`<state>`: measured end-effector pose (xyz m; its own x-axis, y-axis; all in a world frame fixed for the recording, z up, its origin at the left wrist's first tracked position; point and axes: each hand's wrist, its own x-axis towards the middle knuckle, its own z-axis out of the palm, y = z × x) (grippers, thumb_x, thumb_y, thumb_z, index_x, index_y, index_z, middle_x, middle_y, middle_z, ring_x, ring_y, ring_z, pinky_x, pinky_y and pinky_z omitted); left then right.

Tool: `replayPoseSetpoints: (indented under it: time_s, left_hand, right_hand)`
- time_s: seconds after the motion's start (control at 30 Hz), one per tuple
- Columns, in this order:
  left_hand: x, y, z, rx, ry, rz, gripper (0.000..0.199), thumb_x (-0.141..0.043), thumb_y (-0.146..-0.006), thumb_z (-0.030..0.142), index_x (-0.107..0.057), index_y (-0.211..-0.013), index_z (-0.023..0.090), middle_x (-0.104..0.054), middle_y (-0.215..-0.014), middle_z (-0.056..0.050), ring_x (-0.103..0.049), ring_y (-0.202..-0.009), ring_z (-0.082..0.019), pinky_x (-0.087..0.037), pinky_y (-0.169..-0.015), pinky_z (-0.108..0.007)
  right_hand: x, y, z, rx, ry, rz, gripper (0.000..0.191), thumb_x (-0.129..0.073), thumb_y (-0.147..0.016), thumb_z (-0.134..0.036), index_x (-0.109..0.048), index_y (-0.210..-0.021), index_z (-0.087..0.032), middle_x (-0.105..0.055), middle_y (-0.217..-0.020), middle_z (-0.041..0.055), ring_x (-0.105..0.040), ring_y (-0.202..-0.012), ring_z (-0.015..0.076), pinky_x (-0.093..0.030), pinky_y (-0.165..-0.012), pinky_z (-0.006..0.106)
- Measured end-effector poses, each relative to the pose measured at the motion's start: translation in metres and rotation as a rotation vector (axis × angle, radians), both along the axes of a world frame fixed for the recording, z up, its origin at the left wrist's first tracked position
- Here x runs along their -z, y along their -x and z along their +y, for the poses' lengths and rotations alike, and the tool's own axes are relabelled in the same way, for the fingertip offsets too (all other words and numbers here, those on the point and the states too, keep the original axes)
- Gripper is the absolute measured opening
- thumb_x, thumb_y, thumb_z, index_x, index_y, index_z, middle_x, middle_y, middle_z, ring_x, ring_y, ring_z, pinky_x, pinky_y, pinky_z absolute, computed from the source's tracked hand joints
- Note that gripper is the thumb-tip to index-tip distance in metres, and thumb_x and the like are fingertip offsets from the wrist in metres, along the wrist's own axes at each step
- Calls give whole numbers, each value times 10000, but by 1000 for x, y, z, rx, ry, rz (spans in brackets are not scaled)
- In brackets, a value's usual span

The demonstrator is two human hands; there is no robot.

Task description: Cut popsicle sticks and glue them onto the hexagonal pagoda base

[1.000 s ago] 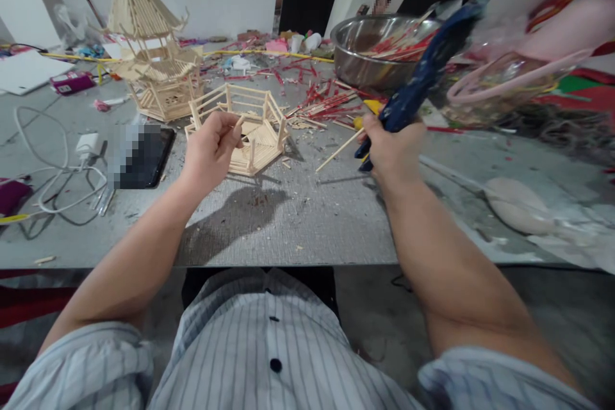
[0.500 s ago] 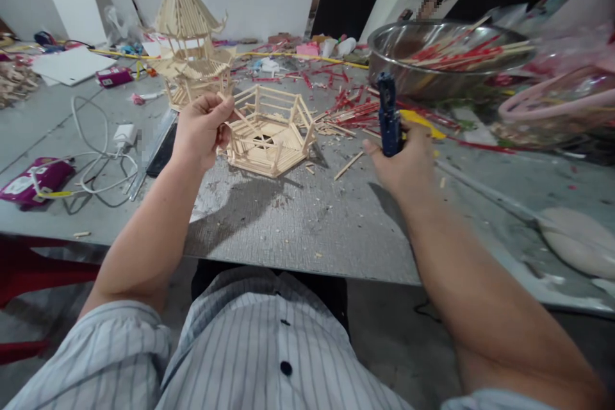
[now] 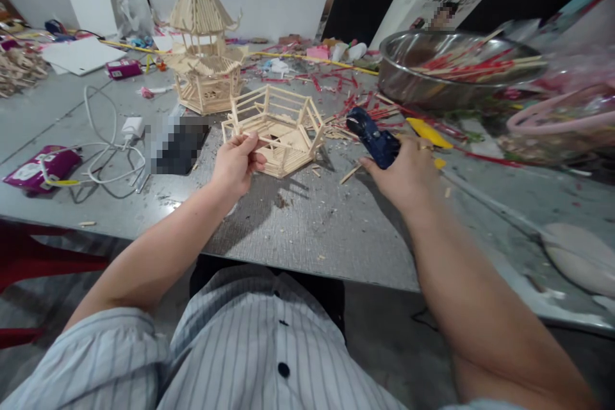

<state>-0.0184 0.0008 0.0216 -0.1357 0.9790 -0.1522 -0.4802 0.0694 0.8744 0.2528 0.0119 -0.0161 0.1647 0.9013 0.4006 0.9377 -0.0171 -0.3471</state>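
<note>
Hexagonal stick frame [image 3: 295, 138] rests on the bench [image 3: 288, 224] ahead of the seated worker, its railings standing around the floor section. Hands are well apart, one on each side of the frame's near edge.

Left hand [image 3: 239, 159]: positioned at the near left corner of the frame; thumb and forefinger pinch a thin stick [image 3: 271, 139], which extends over the near side, other fingers curled below. I cannot tell whether the stick touches the frame.

Right hand [image 3: 408, 170]: back uppermost, fingers wrapped around a dark blue tool [image 3: 372, 138], thumb pointing forward near a short stick [image 3: 350, 173] lying on the bench.

Both forearms cross the bench's near edge and converge forward, sleeves rolled. Taller pagoda model [image 3: 206, 70] stands behind the frame, to the worker's left.
</note>
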Motion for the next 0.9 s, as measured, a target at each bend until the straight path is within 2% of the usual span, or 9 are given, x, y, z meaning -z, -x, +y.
replayPoseSetpoints:
  time_s: [0.13, 0.27, 0.37, 0.47, 0.57, 0.67, 0.8, 0.9]
  left_hand:
    - [4, -1, 4, 12, 6, 2, 271, -472, -986, 115, -541, -724, 130, -613, -576, 34, -471, -345, -31, -365, -327, -155]
    - [5, 0, 6, -18, -8, 26, 252, -513, -972, 140, -526, -720, 145, -620, -587, 31, -463, -341, -37, -341, -325, -178]
    - [5, 0, 6, -30, -24, 49, 258, -530, -969, 159, -516, -711, 156, -619, -589, 40, -448, -324, -30, -310, -311, -182]
    - [5, -1, 7, -51, -29, 54, 271, -550, -960, 166, -514, -691, 162, -608, -576, 43, -435, -316, -30, -305, -305, -182]
    - [5, -1, 6, -66, -32, 45, 287, -572, -951, 173, -502, -673, 167, -559, -535, 61, -421, -313, -25, -279, -299, -174]
    - [5, -1, 5, -44, -26, 33, 289, -572, -954, 181, -496, -675, 168, -509, -496, 78, -402, -307, -20, -251, -296, -161]
    - [5, 0, 4, -29, -18, 34, 307, -572, -957, 195, -467, -669, 174, -489, -471, 88, -386, -296, -20, -229, -290, -155]
    - [4, 1, 4, -38, -20, 40, 310, -570, -959, 196, -458, -670, 174, -481, -462, 93, -382, -295, -19, -225, -291, -152]
  right_hand:
    - [4, 0, 1, 34, 108, -122, 651, -601, -827, -480, -469, -1283, -34, -505, -1235, 335, -492, -1157, 449, -388, -897, 513]
    - [18, -3, 8, 30, 181, -247, 695, -574, -825, -571, -513, -1237, -15, -553, -1165, 322, -536, -1087, 430, -401, -859, 496]
    - [31, -8, 15, -6, 151, -276, 710, -562, -811, -627, -553, -1191, -28, -583, -1113, 307, -554, -1050, 420, -402, -849, 523]
    - [36, -10, 18, -60, 22, -217, 650, -572, -792, -649, -591, -1134, -97, -598, -1129, 276, -541, -1070, 421, -364, -881, 601]
    - [24, 0, 13, -242, -157, -126, 465, -535, -849, -580, -607, -1117, -208, -588, -1224, 222, -508, -1151, 403, -303, -950, 631]
    - [-1, 26, 2, -431, -291, -43, 338, -485, -896, -507, -619, -1104, -276, -591, -1256, 145, -488, -1226, 353, -317, -996, 578]
    - [-29, 70, -5, -619, -247, -75, 313, -492, -897, -480, -648, -1081, -281, -601, -1256, 121, -484, -1247, 330, -287, -1047, 559]
    - [-36, 96, 3, -700, -241, -84, 296, -509, -894, -453, -665, -1057, -261, -623, -1220, 121, -488, -1238, 336, -268, -1057, 568]
